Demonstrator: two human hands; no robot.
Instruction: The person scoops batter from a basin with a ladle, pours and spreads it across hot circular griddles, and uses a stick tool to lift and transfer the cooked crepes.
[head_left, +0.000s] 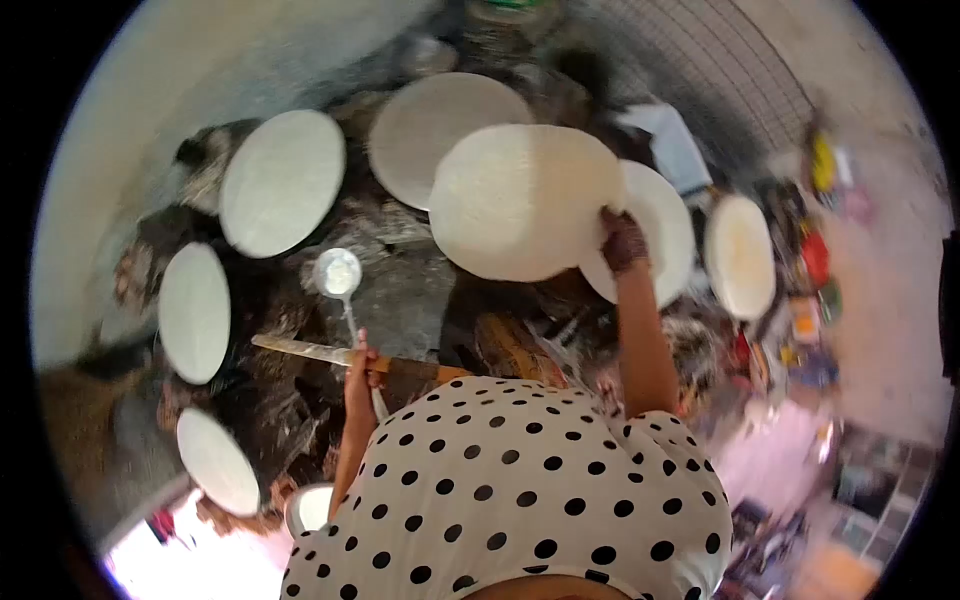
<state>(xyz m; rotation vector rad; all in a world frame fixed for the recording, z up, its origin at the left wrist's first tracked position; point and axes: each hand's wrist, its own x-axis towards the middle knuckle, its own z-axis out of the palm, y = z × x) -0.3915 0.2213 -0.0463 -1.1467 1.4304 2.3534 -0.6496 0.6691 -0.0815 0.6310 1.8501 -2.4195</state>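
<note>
My right hand (pixel 624 242) pinches the right edge of a large, thin, pale flatbread (pixel 520 205), which is held up flat. The flatbread overlaps a round grey griddle (pixel 420 130) behind it and a white-topped round griddle (pixel 668 235) to its right. My left hand (pixel 362 378) is closed around the handle of a ladle (pixel 340 272) with something white in its bowl. A long flat spatula (pixel 300 347) with a wooden handle also passes through that hand, lying crosswise.
Round white surfaces stand in an arc: one at upper left (pixel 283 185), others at left (pixel 195 313) and lower left (pixel 218 462). A yellowish-white oval (pixel 740 257) is at right. A white container (pixel 314 507) sits by my left forearm. A wire mesh (pixel 710 60) covers the back wall.
</note>
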